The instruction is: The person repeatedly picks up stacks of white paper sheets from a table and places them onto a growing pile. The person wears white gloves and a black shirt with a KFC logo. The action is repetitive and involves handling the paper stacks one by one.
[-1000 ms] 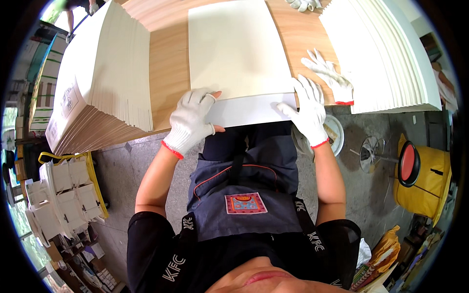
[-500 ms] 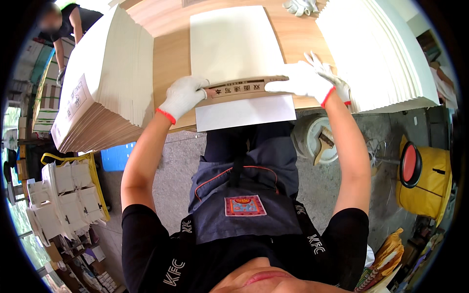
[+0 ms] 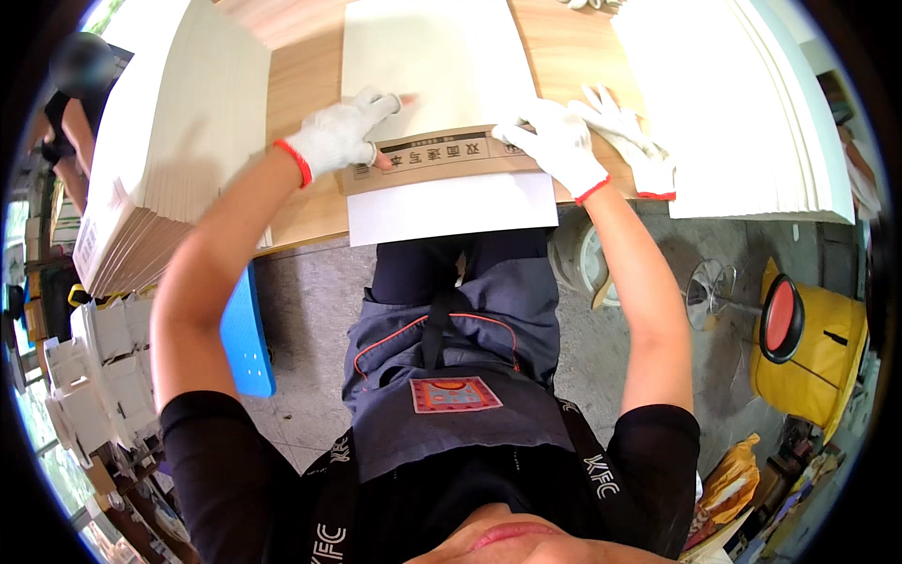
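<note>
- The white sheet (image 3: 442, 113) lay flat on the wooden desk (image 3: 301, 85), its near edge hanging over the desk's front toward the person; a brown folded strip (image 3: 442, 155) ran left to right across it.
- The left hand (image 3: 340, 136), in a white glove with a red cuff, pressed flat on the strip's left end, fingers spread, clenched on nothing.
- The right hand (image 3: 556, 146), gloved alike, pressed on the strip's right end, likewise flat and not gripping.
- The strip's long axis spanned the gap between the two hands; each hand sat at one end, neither nearer the middle.
- A spare glove (image 3: 628, 141) lay just beside the right hand, touching it or nearly so.
- Tall stacks of cream sheets stood to the left (image 3: 169, 150) and right (image 3: 733, 103), well clear of the strip.
</note>
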Demonstrator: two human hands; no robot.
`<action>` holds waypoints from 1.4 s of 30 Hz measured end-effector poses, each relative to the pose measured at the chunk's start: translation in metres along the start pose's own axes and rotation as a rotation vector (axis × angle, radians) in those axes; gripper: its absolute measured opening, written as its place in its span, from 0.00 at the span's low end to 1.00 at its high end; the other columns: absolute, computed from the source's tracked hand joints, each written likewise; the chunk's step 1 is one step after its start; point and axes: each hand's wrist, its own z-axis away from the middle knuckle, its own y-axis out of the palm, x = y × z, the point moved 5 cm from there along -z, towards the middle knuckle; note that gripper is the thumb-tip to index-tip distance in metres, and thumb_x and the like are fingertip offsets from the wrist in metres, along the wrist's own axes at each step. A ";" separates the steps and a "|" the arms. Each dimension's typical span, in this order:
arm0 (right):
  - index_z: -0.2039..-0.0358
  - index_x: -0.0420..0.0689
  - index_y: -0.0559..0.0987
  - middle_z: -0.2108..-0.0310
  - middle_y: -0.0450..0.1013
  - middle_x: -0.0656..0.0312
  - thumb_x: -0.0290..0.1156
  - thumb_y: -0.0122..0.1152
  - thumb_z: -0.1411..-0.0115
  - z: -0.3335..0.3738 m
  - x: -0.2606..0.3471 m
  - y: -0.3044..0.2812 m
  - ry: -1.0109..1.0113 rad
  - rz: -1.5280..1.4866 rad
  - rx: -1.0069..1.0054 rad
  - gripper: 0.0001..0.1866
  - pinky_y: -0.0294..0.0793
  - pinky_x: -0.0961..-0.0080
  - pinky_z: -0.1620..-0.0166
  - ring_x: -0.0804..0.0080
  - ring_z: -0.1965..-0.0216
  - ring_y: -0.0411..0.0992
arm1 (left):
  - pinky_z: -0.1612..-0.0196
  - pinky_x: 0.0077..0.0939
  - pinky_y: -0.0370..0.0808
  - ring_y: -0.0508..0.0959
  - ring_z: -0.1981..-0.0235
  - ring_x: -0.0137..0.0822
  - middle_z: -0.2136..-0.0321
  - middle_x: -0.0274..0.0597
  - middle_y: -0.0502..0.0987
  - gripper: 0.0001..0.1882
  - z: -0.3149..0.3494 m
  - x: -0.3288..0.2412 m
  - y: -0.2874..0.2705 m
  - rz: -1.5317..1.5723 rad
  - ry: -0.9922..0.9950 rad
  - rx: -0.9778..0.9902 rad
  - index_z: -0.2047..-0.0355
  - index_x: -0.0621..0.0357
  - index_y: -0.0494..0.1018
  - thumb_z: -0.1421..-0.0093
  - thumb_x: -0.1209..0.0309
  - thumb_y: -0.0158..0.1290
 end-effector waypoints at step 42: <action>0.68 0.48 0.79 0.73 0.77 0.63 0.38 0.61 0.41 -0.014 0.170 0.090 -0.251 0.445 0.468 0.08 0.78 0.65 0.72 0.67 0.71 0.79 | 0.55 0.42 0.82 0.80 0.54 0.49 0.44 0.42 0.67 0.67 -0.066 -0.063 0.004 -0.710 0.459 0.367 0.32 0.00 0.41 0.59 0.74 0.71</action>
